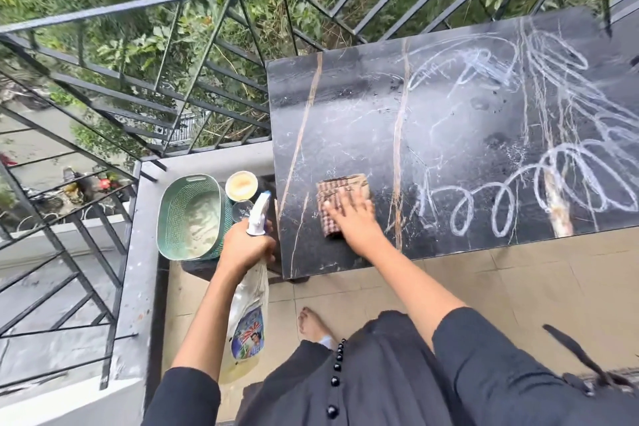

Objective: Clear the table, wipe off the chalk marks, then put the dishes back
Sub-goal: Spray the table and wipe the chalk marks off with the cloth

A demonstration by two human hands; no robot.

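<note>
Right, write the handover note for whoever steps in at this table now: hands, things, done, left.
Left hand: gripping the spray bottle, held off the table's left end.
Right hand: flat on the checked cloth, pressing it on the black table near its left front.
Table top is cleared; green basket, a bowl and a glass sit on a low surface left of it.
Left part looks wiped. Chalk loops and scribbles cover the right part.
Left: wipe those, return the dishes.
</note>
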